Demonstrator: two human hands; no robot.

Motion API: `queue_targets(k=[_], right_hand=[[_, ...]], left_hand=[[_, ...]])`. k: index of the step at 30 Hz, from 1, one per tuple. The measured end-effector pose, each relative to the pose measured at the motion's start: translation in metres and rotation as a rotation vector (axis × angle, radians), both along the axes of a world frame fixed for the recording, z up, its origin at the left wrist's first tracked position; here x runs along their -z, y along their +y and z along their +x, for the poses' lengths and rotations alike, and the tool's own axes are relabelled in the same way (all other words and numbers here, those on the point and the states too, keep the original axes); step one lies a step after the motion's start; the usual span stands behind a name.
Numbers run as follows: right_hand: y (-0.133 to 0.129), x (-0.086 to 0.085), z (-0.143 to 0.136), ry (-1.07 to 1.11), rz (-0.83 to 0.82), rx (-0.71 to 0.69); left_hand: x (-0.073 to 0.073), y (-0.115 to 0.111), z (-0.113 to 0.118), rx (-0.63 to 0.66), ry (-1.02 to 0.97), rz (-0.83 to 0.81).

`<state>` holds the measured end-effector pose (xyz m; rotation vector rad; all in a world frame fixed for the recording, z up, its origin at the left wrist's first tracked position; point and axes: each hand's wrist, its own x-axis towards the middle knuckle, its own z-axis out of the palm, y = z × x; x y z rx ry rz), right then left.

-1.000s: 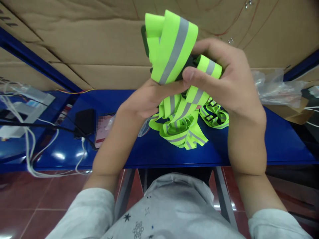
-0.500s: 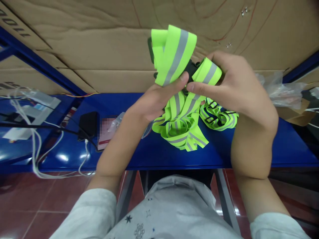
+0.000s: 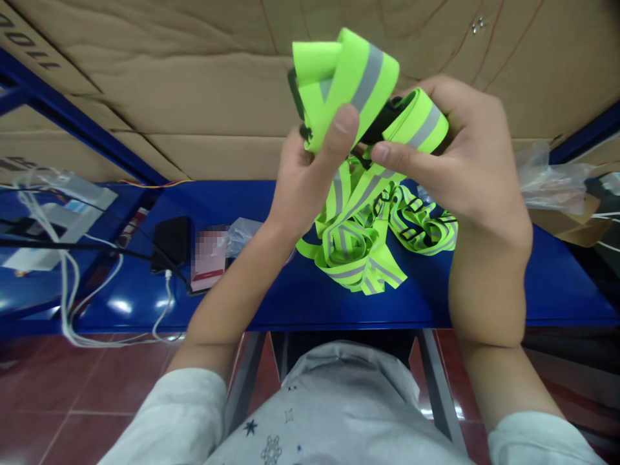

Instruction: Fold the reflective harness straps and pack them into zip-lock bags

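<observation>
While a folded yellow-green strap (image 3: 371, 77) with a grey stripe is held up above a blue table (image 3: 547, 290) by two bare hands, its larger folds are pinched in the left hand (image 3: 310, 177), the thumb laid across their front. A smaller loop of the same webbing is held by the right hand (image 3: 477, 148), its thumb in front and its fingers curled behind, partly hidden. Between the two loops a black buckle (image 3: 382, 124) can be seen; whether it is fastened cannot be told. Below the hands, striped webbing is heaped in a tangled pile (image 3: 361, 261) on the table. Just right of it, a strap bundle (image 3: 426, 232) with black sliders is partly covered by the right arm. To the left, a black device (image 3: 171, 242) is plugged into a white cable (image 3: 168, 297). Behind everything, brown cardboard (image 3: 203, 90) is seen.
</observation>
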<state>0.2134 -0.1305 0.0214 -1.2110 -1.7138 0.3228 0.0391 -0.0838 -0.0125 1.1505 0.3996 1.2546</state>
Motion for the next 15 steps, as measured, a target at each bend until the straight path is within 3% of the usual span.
queue_targets(k=[2, 5, 8, 12, 15], right_hand=[[0.001, 0.001, -0.002, -0.020, 0.024, 0.027], [0.003, 0.001, -0.003, -0.068, 0.063, 0.060], [0.004, 0.000, -0.002, -0.088, 0.059, 0.055], [0.003, -0.001, -0.004, -0.101, 0.046, 0.067], [0.002, 0.000, -0.006, -0.077, 0.094, 0.044]], left_hand=[[0.005, 0.001, 0.002, -0.092, -0.008, 0.219], [0.012, 0.016, -0.006, -0.041, 0.174, 0.483], [0.011, 0.033, -0.019, 0.016, 0.335, 0.641], [0.008, 0.034, -0.021, -0.230, 0.351, 0.749], [0.011, 0.030, -0.012, -0.339, 0.159, 0.902]])
